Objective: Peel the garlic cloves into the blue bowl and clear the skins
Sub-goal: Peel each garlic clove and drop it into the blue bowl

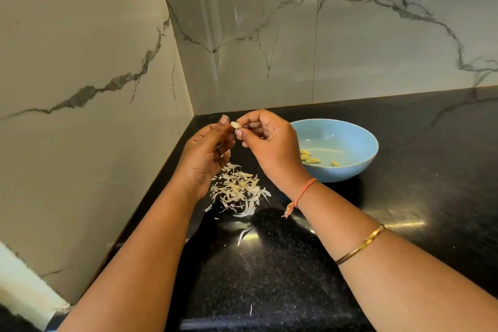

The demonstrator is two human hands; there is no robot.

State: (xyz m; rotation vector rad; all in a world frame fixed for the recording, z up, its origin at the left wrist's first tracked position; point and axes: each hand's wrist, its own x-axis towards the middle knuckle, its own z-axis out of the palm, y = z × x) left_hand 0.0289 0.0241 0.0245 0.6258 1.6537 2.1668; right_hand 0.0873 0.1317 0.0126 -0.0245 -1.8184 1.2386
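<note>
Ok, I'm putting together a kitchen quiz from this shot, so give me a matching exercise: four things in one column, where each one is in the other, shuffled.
Things
1. garlic clove
2. peeled cloves
3. pile of skins
4. gold bangle

Places
a. on the black counter
b. in the blue bowl
c. pinched between the left hand and right hand
d. round the right forearm

Pairs: 1-c, 2-b, 3-a, 4-d

We've got both hands, left hand (206, 152) and right hand (269, 147), pinching one garlic clove (235, 124) above the skins (238, 190), blue bowl (350, 140) just beside.
</note>
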